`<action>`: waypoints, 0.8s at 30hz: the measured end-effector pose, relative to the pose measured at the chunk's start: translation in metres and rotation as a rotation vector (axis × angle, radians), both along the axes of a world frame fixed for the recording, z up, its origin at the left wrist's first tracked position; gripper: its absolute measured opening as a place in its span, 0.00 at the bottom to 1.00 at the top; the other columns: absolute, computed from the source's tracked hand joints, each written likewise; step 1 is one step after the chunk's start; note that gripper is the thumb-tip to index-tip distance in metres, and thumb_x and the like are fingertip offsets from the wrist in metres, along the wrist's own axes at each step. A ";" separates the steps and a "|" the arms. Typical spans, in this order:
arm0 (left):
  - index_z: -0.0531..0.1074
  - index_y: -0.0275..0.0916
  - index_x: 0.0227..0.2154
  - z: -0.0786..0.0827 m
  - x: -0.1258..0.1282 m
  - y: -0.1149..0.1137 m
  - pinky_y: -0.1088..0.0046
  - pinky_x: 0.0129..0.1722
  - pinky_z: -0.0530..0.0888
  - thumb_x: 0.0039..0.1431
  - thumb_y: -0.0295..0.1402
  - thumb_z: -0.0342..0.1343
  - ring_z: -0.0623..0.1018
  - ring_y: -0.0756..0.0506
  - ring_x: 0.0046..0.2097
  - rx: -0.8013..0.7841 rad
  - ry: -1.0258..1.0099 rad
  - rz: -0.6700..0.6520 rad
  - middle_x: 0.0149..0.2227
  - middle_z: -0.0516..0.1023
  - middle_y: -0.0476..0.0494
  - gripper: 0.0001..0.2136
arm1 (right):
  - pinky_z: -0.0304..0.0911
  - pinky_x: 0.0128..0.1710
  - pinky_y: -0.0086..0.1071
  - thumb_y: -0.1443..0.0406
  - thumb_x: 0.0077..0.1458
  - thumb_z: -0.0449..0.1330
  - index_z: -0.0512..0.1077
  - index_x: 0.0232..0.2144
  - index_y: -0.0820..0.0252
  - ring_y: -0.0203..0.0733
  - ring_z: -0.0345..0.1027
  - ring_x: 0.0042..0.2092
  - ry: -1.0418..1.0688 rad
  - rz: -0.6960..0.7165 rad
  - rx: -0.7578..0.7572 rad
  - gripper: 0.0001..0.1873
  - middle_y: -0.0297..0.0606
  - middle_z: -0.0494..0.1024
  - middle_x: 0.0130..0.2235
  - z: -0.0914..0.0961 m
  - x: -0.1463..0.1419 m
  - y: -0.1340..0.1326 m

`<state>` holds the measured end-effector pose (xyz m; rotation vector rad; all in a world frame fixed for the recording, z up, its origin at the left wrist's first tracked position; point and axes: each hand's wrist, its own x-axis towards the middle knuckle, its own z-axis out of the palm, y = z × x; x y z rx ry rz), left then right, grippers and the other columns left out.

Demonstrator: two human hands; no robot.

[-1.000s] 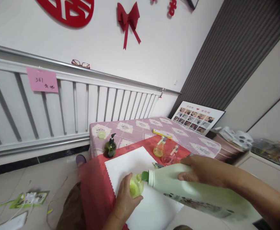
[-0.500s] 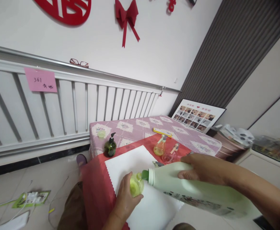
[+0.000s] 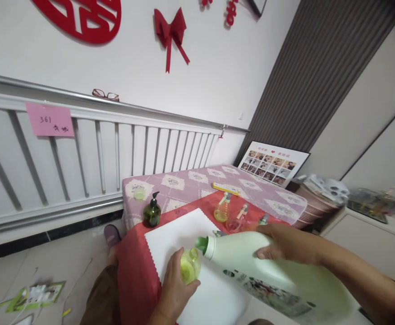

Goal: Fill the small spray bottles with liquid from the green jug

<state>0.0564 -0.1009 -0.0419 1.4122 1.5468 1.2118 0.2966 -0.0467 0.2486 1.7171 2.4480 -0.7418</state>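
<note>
My left hand (image 3: 175,285) is wrapped round a small see-through yellow-green bottle (image 3: 190,268), tilted, its open neck towards the right. In my right hand (image 3: 276,243) is a large pale green jug (image 3: 238,250), gripped near its upper side and lying nearly level. Its green spout (image 3: 202,244) is right by the small bottle's neck; I cannot tell whether they touch. Both are above a white board (image 3: 214,295) with a scalloped edge. No stream of liquid can be made out between them.
Behind the board, on red cloth (image 3: 133,271), are a dark green pump bottle (image 3: 152,213), a yellow spray bottle (image 3: 221,210) and a pink spray bottle (image 3: 237,221). A yellow box (image 3: 225,188) and a small pale green cup (image 3: 140,194) rest on the patterned cloth (image 3: 197,177).
The jug has tipped back a little and its spout has drawn slightly away from the small bottle's neck. More of its label shows. The whole view has shifted a little.
</note>
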 end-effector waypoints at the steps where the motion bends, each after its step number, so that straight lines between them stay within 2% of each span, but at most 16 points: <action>1: 0.52 0.30 0.63 0.000 0.000 0.000 0.58 0.68 0.58 0.43 0.30 0.59 0.60 0.36 0.68 0.001 0.002 0.003 0.66 0.61 0.30 0.42 | 0.65 0.35 0.33 0.54 0.47 0.66 0.77 0.32 0.55 0.50 0.76 0.39 0.051 -0.017 0.012 0.13 0.39 0.83 0.36 -0.001 0.003 0.003; 6: 0.55 0.32 0.63 -0.002 0.000 0.000 0.61 0.68 0.58 0.43 0.30 0.60 0.61 0.36 0.68 0.008 0.007 0.035 0.67 0.62 0.33 0.41 | 0.62 0.26 0.31 0.50 0.47 0.65 0.77 0.35 0.56 0.46 0.74 0.32 0.325 -0.176 0.110 0.18 0.38 0.83 0.34 -0.018 0.003 0.023; 10: 0.57 0.34 0.62 -0.009 0.003 0.002 0.62 0.67 0.61 0.41 0.30 0.60 0.63 0.35 0.67 -0.014 0.020 0.058 0.66 0.64 0.35 0.41 | 0.59 0.24 0.31 0.51 0.46 0.64 0.76 0.29 0.57 0.40 0.66 0.24 0.530 -0.322 0.321 0.16 0.32 0.76 0.22 -0.052 -0.010 0.044; 12: 0.57 0.35 0.62 -0.014 0.006 0.004 0.63 0.67 0.60 0.40 0.29 0.59 0.63 0.36 0.67 0.014 0.038 0.096 0.65 0.65 0.36 0.40 | 0.61 0.28 0.33 0.52 0.48 0.62 0.76 0.31 0.57 0.42 0.69 0.26 0.603 -0.360 0.387 0.16 0.34 0.78 0.25 -0.074 -0.022 0.054; 14: 0.58 0.35 0.61 -0.019 0.009 0.006 0.64 0.67 0.61 0.39 0.28 0.59 0.64 0.37 0.66 0.049 0.064 0.135 0.65 0.66 0.36 0.40 | 0.66 0.33 0.36 0.52 0.49 0.60 0.76 0.36 0.58 0.47 0.74 0.34 0.684 -0.388 0.433 0.18 0.39 0.82 0.33 -0.098 -0.036 0.063; 17: 0.59 0.32 0.60 -0.028 0.010 0.011 0.65 0.66 0.63 0.35 0.27 0.59 0.65 0.35 0.66 0.071 0.118 0.145 0.63 0.67 0.33 0.42 | 0.69 0.42 0.40 0.51 0.50 0.58 0.73 0.44 0.59 0.52 0.75 0.44 0.810 -0.412 0.498 0.24 0.45 0.82 0.44 -0.135 -0.061 0.077; 20: 0.58 0.28 0.60 -0.037 0.008 0.015 0.65 0.66 0.64 0.33 0.26 0.58 0.66 0.34 0.65 0.077 0.158 0.117 0.63 0.67 0.28 0.43 | 0.69 0.46 0.42 0.51 0.51 0.57 0.72 0.44 0.59 0.53 0.75 0.46 0.888 -0.436 0.546 0.23 0.44 0.81 0.43 -0.168 -0.083 0.086; 24: 0.55 0.29 0.61 -0.050 0.005 0.018 0.63 0.64 0.67 0.34 0.29 0.59 0.67 0.34 0.65 0.089 0.184 0.097 0.63 0.67 0.27 0.44 | 0.71 0.43 0.42 0.51 0.53 0.56 0.71 0.42 0.60 0.52 0.76 0.42 0.922 -0.443 0.556 0.22 0.45 0.82 0.40 -0.200 -0.098 0.081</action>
